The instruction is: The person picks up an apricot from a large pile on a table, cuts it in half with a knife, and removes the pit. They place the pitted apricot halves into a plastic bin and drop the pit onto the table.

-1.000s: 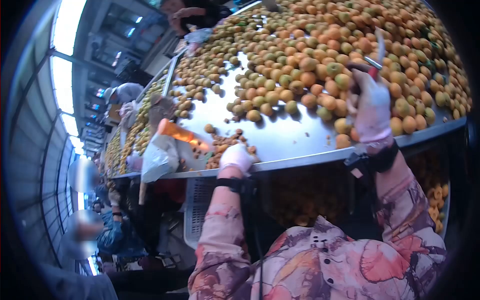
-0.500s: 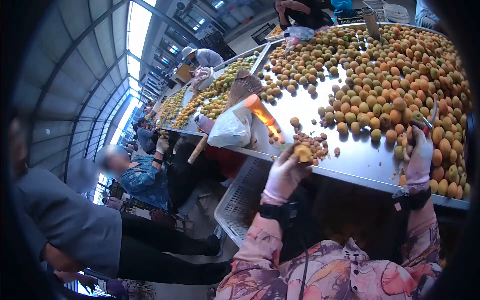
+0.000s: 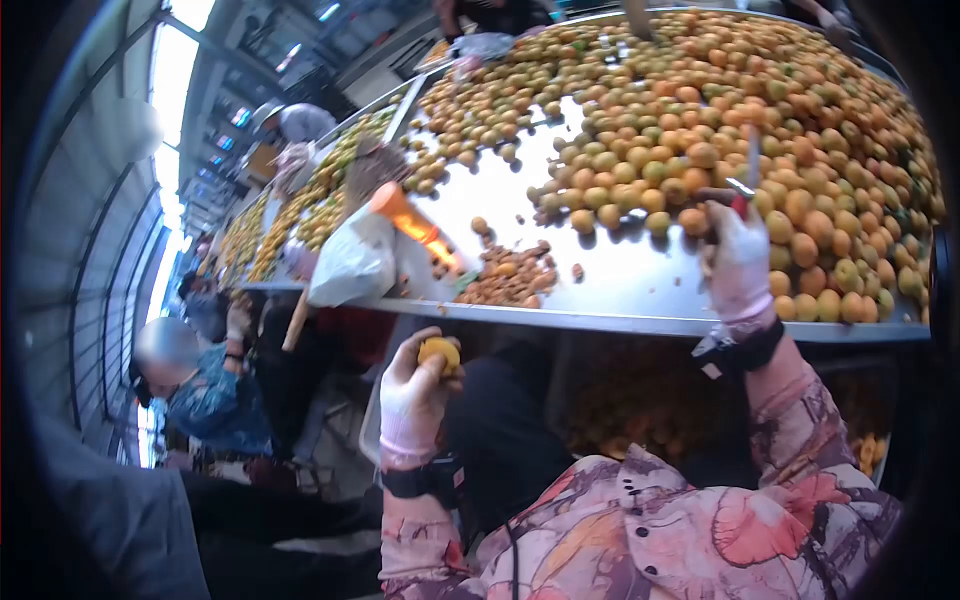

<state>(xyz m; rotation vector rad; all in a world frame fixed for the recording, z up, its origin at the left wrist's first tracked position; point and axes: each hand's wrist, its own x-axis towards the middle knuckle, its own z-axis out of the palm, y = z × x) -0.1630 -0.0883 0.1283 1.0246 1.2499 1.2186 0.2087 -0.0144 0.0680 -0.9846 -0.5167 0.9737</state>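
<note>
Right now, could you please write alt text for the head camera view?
A gloved left hand holds a small orange fruit below a metal table, while the right hand grips a small knife beside the heap of fruit.

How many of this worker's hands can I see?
2. The pale-gloved left hand holds a small yellow-orange fruit below the shiny metal table's edge; the pale-gloved right hand holds a red-handled knife above the heaped fruit. Neither is hidden.

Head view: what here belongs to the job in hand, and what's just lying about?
In hand: round yellow-orange fruit in left hand; red-handled metal knife in right hand; heap of orange fruit; brown pit pile.
Lying about: white plastic bag; orange plastic bottle.
</note>
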